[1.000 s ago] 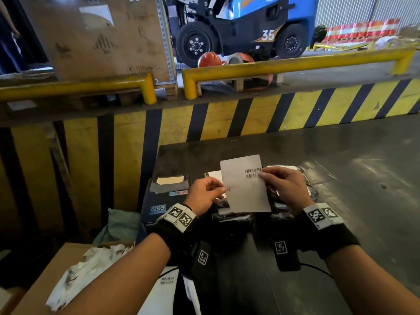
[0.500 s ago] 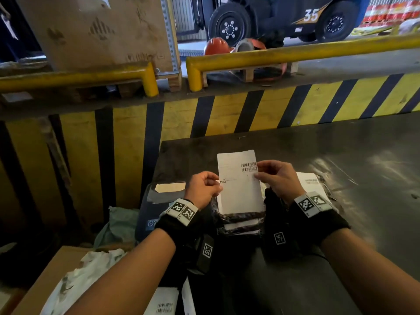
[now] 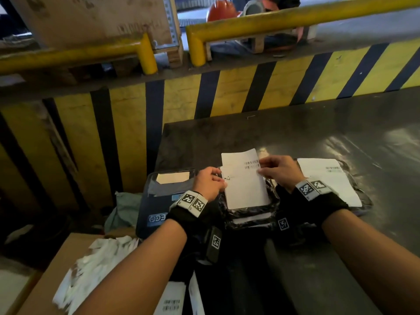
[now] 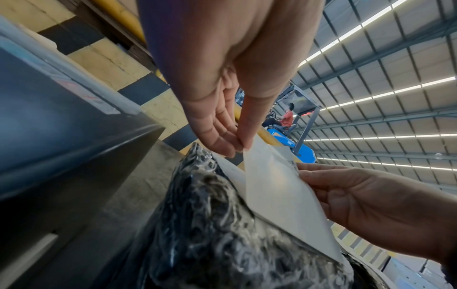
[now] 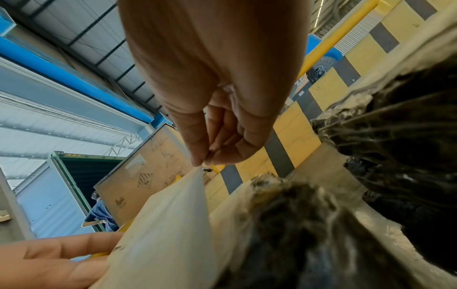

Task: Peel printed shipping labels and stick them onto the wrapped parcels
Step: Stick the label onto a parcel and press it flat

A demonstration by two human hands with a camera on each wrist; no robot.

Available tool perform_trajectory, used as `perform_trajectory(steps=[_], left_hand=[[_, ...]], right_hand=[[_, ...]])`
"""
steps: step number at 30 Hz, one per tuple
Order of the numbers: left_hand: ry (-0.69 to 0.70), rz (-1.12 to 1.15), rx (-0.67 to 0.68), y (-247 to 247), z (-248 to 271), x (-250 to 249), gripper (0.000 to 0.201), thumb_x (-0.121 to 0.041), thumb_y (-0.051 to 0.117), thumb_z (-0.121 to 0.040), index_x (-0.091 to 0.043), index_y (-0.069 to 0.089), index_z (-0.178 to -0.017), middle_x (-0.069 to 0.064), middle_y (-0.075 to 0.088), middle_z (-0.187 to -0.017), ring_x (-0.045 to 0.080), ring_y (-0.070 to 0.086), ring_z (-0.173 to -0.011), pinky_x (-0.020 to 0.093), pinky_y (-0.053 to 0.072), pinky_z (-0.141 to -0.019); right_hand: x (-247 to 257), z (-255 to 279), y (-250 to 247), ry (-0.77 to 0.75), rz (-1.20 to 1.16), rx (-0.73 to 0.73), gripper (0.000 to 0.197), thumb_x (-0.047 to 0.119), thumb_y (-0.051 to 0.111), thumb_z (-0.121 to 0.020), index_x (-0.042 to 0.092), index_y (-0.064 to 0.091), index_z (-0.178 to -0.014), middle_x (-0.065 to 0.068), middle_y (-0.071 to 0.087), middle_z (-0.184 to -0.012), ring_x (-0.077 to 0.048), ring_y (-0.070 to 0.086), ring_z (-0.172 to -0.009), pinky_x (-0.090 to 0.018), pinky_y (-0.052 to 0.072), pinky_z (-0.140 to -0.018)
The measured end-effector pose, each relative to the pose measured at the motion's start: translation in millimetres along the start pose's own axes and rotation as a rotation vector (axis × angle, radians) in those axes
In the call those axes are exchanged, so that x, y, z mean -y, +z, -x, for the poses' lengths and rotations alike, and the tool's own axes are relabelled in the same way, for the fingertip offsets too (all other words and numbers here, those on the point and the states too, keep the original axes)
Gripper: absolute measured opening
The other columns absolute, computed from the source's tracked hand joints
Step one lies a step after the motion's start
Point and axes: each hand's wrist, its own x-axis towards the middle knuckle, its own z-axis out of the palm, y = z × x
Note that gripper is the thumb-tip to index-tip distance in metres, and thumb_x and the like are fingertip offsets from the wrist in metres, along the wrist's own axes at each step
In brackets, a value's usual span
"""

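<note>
A white shipping label [image 3: 244,183] with barcodes near its top stands tilted over a black wrapped parcel [image 3: 250,214] on the dark table. My left hand [image 3: 211,181] pinches the label's left edge [image 4: 247,148] between thumb and fingers. At the label's right edge my right hand [image 3: 276,170] pinches it beside the barcodes [image 5: 201,164]. The label's lower end lies against the parcel [image 4: 222,224]; its upper part is lifted off. A second black parcel [image 3: 356,201] with a white label [image 3: 327,178] on it lies to the right.
A dark label printer [image 3: 159,201] stands left of the parcels at the table edge. A cardboard box [image 3: 52,280] with crumpled white backing paper [image 3: 91,269] sits lower left. More printed labels [image 3: 172,301] lie near my body. A yellow-black striped barrier [image 3: 227,92] runs behind the table [image 3: 318,128].
The label has come down from in front of me toward the parcel, both hands still pinching its edges. The head view has tipped downward.
</note>
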Motion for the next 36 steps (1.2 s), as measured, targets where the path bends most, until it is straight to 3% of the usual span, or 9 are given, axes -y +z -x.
perform_trajectory(steps=[3,13,18,25,28,31,36], left_hand=[[-0.025,0.023,0.003,2.7,-2.6,2.8,0.042,0.007,0.065,-0.079,0.001,0.053,-0.119,0.018,0.065,-0.098,0.028,0.064,-0.093,0.043,0.055,-0.087],[-0.044,-0.048,-0.009,5.4,-7.4,7.6,0.036,0.002,0.067,-0.080,-0.007,0.055,-0.113,0.014,0.069,-0.100,0.028,0.066,-0.098,0.047,0.053,-0.091],[-0.018,-0.137,-0.028,8.1,-10.8,11.7,0.028,-0.002,0.067,-0.080,-0.017,0.055,-0.101,0.012,0.070,-0.100,0.026,0.066,-0.097,0.045,0.054,-0.091],[0.038,-0.374,-0.097,14.8,-3.0,2.9,0.033,-0.004,0.064,-0.084,-0.007,0.057,-0.116,0.010,0.068,-0.106,0.023,0.063,-0.101,0.026,0.046,-0.084],[0.088,-0.490,-0.108,15.8,2.4,-2.1,0.034,-0.006,0.063,-0.085,-0.006,0.055,-0.119,0.013,0.060,-0.118,0.027,0.056,-0.111,0.031,0.044,-0.090],[0.160,-0.606,-0.065,15.0,8.1,-4.7,0.041,-0.003,0.059,-0.086,-0.005,0.050,-0.126,0.015,0.050,-0.129,0.029,0.049,-0.119,0.033,0.040,-0.099],[0.287,-0.851,0.252,17.8,27.6,-2.5,0.039,-0.019,0.052,-0.094,-0.003,0.047,-0.129,0.012,0.046,-0.132,0.029,0.045,-0.124,0.039,0.038,-0.104]], right_hand=[[-2.5,-0.5,3.0,-0.003,0.016,-0.006,0.025,-0.003,0.069,-0.078,0.002,0.068,-0.103,-0.007,0.069,-0.091,-0.017,0.064,-0.081,-0.026,0.052,-0.076],[-9.7,-7.3,9.9,0.042,0.072,-0.014,0.029,0.001,0.071,-0.077,0.003,0.068,-0.107,-0.006,0.068,-0.095,-0.021,0.065,-0.091,-0.036,0.051,-0.093],[-11.4,-7.2,12.3,0.037,0.132,-0.049,0.031,0.004,0.072,-0.078,0.004,0.068,-0.109,-0.007,0.068,-0.096,-0.017,0.061,-0.089,-0.033,0.049,-0.095],[-10.7,-1.6,15.5,-0.038,0.330,-0.069,0.032,0.014,0.071,-0.080,0.007,0.067,-0.112,-0.010,0.070,-0.107,-0.020,0.063,-0.096,-0.018,0.041,-0.084],[-11.1,2.9,19.4,-0.092,0.416,-0.096,0.033,0.016,0.069,-0.082,0.005,0.065,-0.113,-0.012,0.070,-0.106,-0.023,0.064,-0.096,-0.017,0.041,-0.082],[-10.7,-0.3,20.4,-0.090,0.503,-0.111,0.036,0.019,0.070,-0.081,-0.001,0.061,-0.109,-0.017,0.067,-0.105,-0.031,0.061,-0.095,-0.033,0.045,-0.084],[3.4,-10.1,18.2,-0.180,0.737,-0.018,0.040,0.019,0.059,-0.089,0.005,0.052,-0.125,-0.013,0.055,-0.127,-0.029,0.051,-0.117,-0.034,0.038,-0.100]])
